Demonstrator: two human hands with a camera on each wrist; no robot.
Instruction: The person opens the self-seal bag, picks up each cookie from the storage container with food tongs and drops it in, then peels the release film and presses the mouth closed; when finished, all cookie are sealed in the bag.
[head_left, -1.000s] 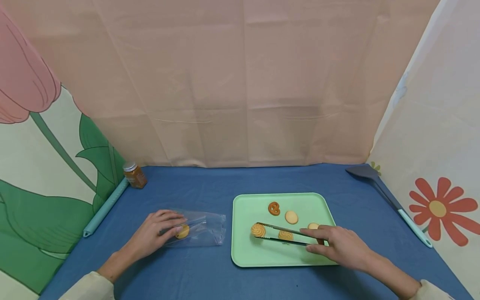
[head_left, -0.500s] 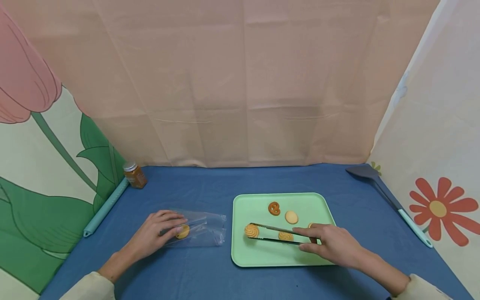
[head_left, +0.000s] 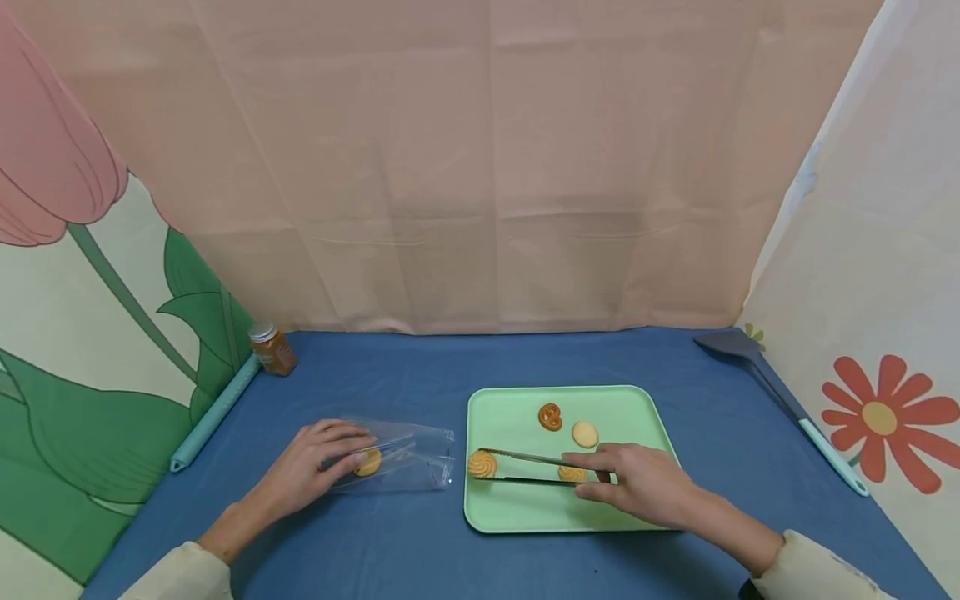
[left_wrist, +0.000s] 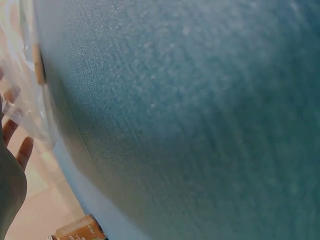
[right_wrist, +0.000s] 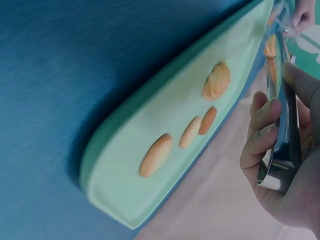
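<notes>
My left hand (head_left: 315,462) holds a clear plastic bag (head_left: 423,454) at its left end. Inside that bag lies a round cookie (head_left: 368,462). In the left wrist view, fingers show through the plastic. My right hand (head_left: 637,483) grips metal tongs (head_left: 527,457), whose tips pinch a swirl cookie (head_left: 482,464) at the left rim of a green tray (head_left: 517,512). On the tray are a pretzel (head_left: 551,417), a plain cookie (head_left: 585,433) and a second swirl cookie (head_left: 573,473), partly behind the tongs. Another plain cookie (right_wrist: 156,155) shows in the right wrist view; my right hand hides it from the head camera.
A jar (head_left: 274,352) with a silver lid stands at the back left, beside a teal rod-shaped thing (head_left: 217,417) along the left edge. Along the right edge lies a dark spatula (head_left: 772,387) with a pale green handle. Blue cloth (head_left: 360,550) covers the table; printed fabric walls surround it.
My right hand has moved left with the tongs, carrying the swirl cookie from over the tray to its left rim. My left hand and the bag have stayed in place.
</notes>
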